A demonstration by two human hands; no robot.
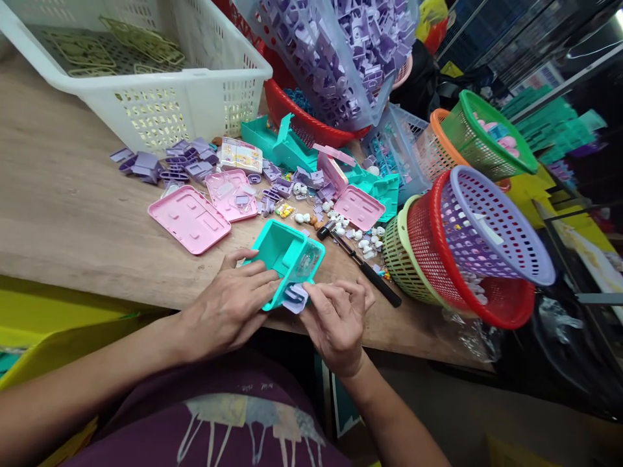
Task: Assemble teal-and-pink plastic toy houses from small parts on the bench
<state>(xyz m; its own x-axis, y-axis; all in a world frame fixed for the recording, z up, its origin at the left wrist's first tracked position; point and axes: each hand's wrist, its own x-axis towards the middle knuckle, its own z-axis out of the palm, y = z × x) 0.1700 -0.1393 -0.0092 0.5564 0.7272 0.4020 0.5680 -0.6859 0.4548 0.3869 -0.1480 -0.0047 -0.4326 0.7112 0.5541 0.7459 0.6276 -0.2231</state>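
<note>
A turquoise plastic box (272, 246) with an inner divider is tilted at the table's front edge. My left hand (236, 295) is wrapped over its left side and grips it. A small pale purple plastic part (294, 299) sits against the box's near right end, pinched by my right hand (338, 314) between thumb and fingers. A clear piece (309, 259) shows in the box's narrower right compartment. Beyond the box lie a pink plastic panel (189, 219) and a hammer (360, 259) with a black handle.
Loose purple parts (187, 159), small white figures (367, 243) and turquoise pieces (277, 143) cover the table beyond my hands. A white basket (170, 104) stands back left. A tilted basket of purple parts (316, 71) rests behind, and stacked round baskets (423, 246) stand right.
</note>
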